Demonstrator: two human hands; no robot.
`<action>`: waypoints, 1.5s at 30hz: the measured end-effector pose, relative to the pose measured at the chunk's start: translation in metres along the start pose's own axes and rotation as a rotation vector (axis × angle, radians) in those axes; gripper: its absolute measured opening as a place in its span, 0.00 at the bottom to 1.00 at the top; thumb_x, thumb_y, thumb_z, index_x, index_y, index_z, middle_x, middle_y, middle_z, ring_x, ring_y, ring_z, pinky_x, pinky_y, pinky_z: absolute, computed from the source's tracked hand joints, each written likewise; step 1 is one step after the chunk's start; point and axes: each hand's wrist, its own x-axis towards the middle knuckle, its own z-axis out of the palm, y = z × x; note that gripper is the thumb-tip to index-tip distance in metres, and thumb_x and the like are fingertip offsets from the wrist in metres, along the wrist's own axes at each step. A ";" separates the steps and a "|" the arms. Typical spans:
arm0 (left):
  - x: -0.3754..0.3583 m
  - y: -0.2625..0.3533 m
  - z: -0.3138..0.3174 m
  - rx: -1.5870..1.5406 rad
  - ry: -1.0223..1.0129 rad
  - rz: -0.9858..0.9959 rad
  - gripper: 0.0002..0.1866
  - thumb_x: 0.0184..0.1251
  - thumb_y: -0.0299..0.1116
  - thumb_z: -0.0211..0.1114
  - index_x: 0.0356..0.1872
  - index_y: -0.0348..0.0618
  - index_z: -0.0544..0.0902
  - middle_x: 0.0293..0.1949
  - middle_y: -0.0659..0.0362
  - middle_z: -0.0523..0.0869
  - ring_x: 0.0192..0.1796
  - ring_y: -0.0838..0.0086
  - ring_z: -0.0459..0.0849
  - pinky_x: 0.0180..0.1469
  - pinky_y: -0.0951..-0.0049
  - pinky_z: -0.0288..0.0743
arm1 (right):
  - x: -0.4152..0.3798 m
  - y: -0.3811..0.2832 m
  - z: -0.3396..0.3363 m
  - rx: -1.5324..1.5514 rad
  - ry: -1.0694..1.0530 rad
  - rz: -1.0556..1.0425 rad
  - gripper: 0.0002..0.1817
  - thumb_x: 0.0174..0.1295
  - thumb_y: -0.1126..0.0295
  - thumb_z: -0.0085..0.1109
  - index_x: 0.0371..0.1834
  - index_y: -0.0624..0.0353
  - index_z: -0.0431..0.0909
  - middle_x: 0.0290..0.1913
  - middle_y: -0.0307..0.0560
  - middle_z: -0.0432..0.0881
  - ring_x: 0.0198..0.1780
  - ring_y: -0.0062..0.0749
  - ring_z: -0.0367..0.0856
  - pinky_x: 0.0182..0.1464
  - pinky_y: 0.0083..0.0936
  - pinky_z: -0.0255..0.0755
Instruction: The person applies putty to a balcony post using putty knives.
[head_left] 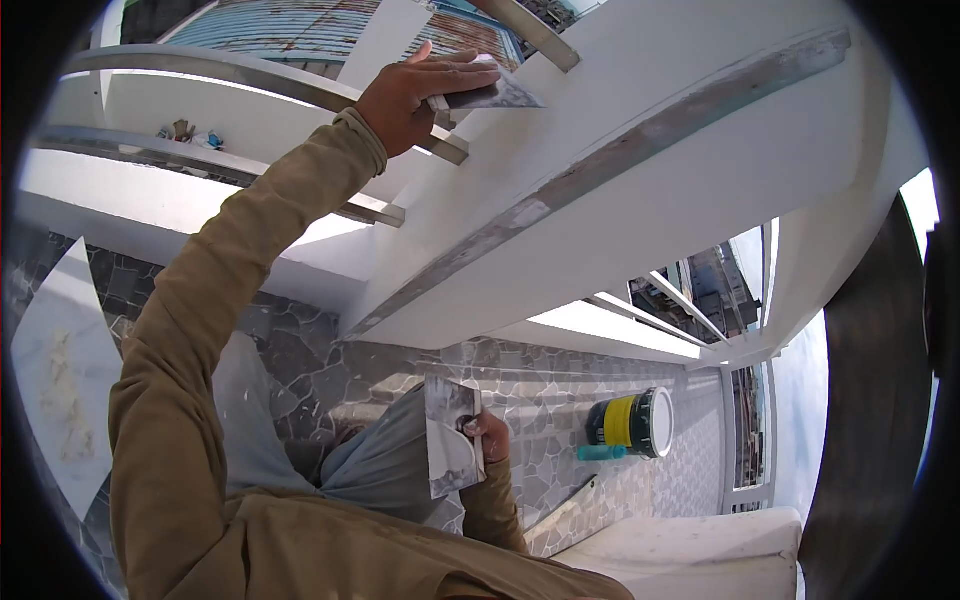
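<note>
My left hand (415, 90) is raised at the top of the view, at the white column (590, 130). Its fingers lie pressed over a wide putty knife (495, 95), whose smeared blade meets the column's face. Lower down, near my knee, my right hand (490, 437) is closed on a second wide putty knife (452, 450). Grey and white putty smears that blade, and its handle is mostly hidden by the hand. A long strip of grey filler (600, 170) runs along the column's edge.
A dark bucket (630, 422) with a yellow label and white lid stands on the stone-patterned floor (690, 440), beside a teal object (601, 453). Metal rails (220, 75) meet the column. A white board (65, 400) with putty lies at left.
</note>
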 end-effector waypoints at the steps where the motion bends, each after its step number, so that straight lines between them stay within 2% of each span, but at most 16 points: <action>1: 0.005 -0.005 -0.003 -0.006 0.054 -0.003 0.33 0.53 0.09 0.52 0.55 0.62 0.79 0.58 0.65 0.78 0.65 0.68 0.71 0.72 0.43 0.46 | 0.000 0.002 -0.005 -0.008 0.005 0.002 0.27 0.43 0.76 0.46 0.52 0.73 0.71 0.44 0.53 0.80 0.44 0.38 0.80 0.52 0.29 0.74; 5: 0.015 -0.009 -0.002 -0.084 0.098 -0.005 0.31 0.57 0.10 0.50 0.54 0.62 0.80 0.57 0.65 0.79 0.65 0.67 0.71 0.73 0.49 0.50 | -0.002 0.001 -0.005 -0.002 0.004 -0.017 0.26 0.44 0.75 0.47 0.51 0.73 0.71 0.43 0.53 0.80 0.43 0.38 0.80 0.51 0.29 0.75; 7: 0.018 -0.008 0.005 -0.040 0.086 -0.011 0.30 0.59 0.12 0.49 0.54 0.63 0.80 0.57 0.65 0.79 0.65 0.66 0.71 0.73 0.54 0.52 | -0.008 -0.011 0.022 -0.034 -0.001 0.026 0.26 0.46 0.75 0.48 0.53 0.72 0.69 0.45 0.52 0.79 0.43 0.34 0.80 0.51 0.26 0.74; 10: 0.023 -0.010 0.016 -0.035 0.099 0.029 0.30 0.60 0.13 0.48 0.54 0.64 0.80 0.57 0.66 0.79 0.66 0.65 0.70 0.73 0.52 0.52 | -0.003 -0.008 0.007 -0.005 -0.077 0.042 0.27 0.46 0.75 0.47 0.54 0.73 0.69 0.46 0.53 0.79 0.45 0.36 0.80 0.53 0.26 0.74; 13: 0.024 -0.013 0.025 -0.033 0.108 0.025 0.31 0.59 0.12 0.49 0.55 0.65 0.79 0.58 0.66 0.78 0.66 0.66 0.69 0.73 0.53 0.51 | -0.004 -0.006 0.006 -0.109 0.013 0.004 0.28 0.45 0.75 0.48 0.55 0.73 0.68 0.46 0.53 0.79 0.46 0.37 0.79 0.54 0.26 0.73; 16: 0.026 -0.017 0.031 0.024 0.108 0.078 0.32 0.58 0.12 0.51 0.57 0.67 0.77 0.60 0.68 0.76 0.67 0.66 0.67 0.73 0.52 0.50 | -0.004 -0.005 0.000 -0.021 -0.036 0.007 0.29 0.45 0.75 0.48 0.55 0.72 0.68 0.48 0.53 0.78 0.47 0.37 0.79 0.55 0.26 0.71; 20: 0.030 -0.024 0.041 0.041 0.144 0.124 0.34 0.57 0.11 0.53 0.58 0.68 0.75 0.61 0.68 0.75 0.68 0.66 0.66 0.73 0.50 0.49 | -0.004 -0.005 -0.002 -0.049 -0.013 0.030 0.30 0.44 0.74 0.49 0.56 0.72 0.68 0.50 0.53 0.78 0.49 0.36 0.78 0.56 0.26 0.70; 25: 0.034 -0.029 0.054 0.043 0.085 0.141 0.30 0.59 0.19 0.61 0.60 0.65 0.74 0.62 0.67 0.74 0.68 0.65 0.66 0.73 0.53 0.52 | -0.010 -0.015 0.025 -0.139 0.017 -0.007 0.29 0.41 0.74 0.50 0.53 0.74 0.71 0.48 0.52 0.79 0.47 0.36 0.78 0.54 0.27 0.70; 26: 0.034 -0.029 0.057 0.045 0.080 0.139 0.30 0.59 0.19 0.61 0.60 0.65 0.74 0.62 0.67 0.74 0.68 0.65 0.66 0.73 0.53 0.52 | -0.009 -0.014 0.021 -0.135 0.016 -0.003 0.29 0.41 0.74 0.50 0.53 0.74 0.71 0.48 0.52 0.79 0.47 0.36 0.78 0.54 0.27 0.70; 28: 0.032 -0.027 0.059 -0.064 0.041 0.097 0.36 0.57 0.10 0.56 0.60 0.70 0.73 0.63 0.67 0.73 0.68 0.66 0.65 0.73 0.51 0.49 | -0.006 -0.012 0.013 -0.282 0.043 0.003 0.29 0.42 0.74 0.51 0.53 0.74 0.70 0.49 0.52 0.78 0.49 0.35 0.76 0.55 0.27 0.69; 32: 0.030 -0.020 0.051 -0.034 -0.035 0.087 0.36 0.58 0.11 0.56 0.61 0.69 0.72 0.64 0.63 0.72 0.67 0.63 0.65 0.73 0.52 0.52 | -0.007 -0.013 0.015 -0.256 0.042 0.044 0.29 0.42 0.75 0.51 0.53 0.74 0.70 0.48 0.51 0.78 0.49 0.35 0.77 0.54 0.26 0.69; 35: 0.020 -0.019 0.041 -0.123 -0.107 0.036 0.37 0.58 0.10 0.55 0.63 0.69 0.70 0.64 0.60 0.71 0.67 0.61 0.66 0.71 0.51 0.55 | -0.003 -0.011 0.019 -0.113 0.000 0.033 0.30 0.41 0.75 0.50 0.53 0.74 0.70 0.46 0.53 0.79 0.46 0.37 0.79 0.53 0.28 0.72; 37: 0.011 -0.020 0.035 -0.001 -0.143 0.044 0.37 0.58 0.11 0.55 0.63 0.68 0.70 0.64 0.58 0.71 0.67 0.60 0.67 0.69 0.53 0.60 | -0.002 -0.012 0.024 -0.094 -0.008 0.046 0.30 0.40 0.75 0.49 0.53 0.74 0.70 0.45 0.54 0.80 0.44 0.39 0.80 0.52 0.30 0.74; 38: 0.008 -0.020 0.033 0.002 -0.135 0.040 0.37 0.58 0.11 0.55 0.63 0.68 0.70 0.64 0.58 0.71 0.67 0.60 0.67 0.69 0.53 0.60 | -0.004 -0.012 0.026 -0.104 -0.008 0.048 0.30 0.40 0.75 0.49 0.53 0.74 0.70 0.45 0.54 0.80 0.44 0.39 0.80 0.52 0.30 0.74; 40: 0.005 -0.018 0.030 0.223 -0.105 0.020 0.35 0.58 0.12 0.55 0.63 0.67 0.71 0.64 0.58 0.71 0.66 0.59 0.67 0.67 0.60 0.65 | -0.006 -0.010 0.030 -0.068 0.048 0.020 0.31 0.39 0.74 0.48 0.54 0.73 0.69 0.45 0.55 0.80 0.43 0.41 0.81 0.54 0.32 0.74; 45: 0.015 -0.015 0.027 0.164 -0.024 -0.027 0.35 0.59 0.13 0.55 0.64 0.67 0.69 0.64 0.57 0.71 0.66 0.58 0.67 0.68 0.61 0.63 | -0.004 0.001 0.001 -0.090 0.066 -0.016 0.32 0.40 0.73 0.48 0.55 0.72 0.69 0.47 0.55 0.79 0.46 0.41 0.80 0.55 0.32 0.73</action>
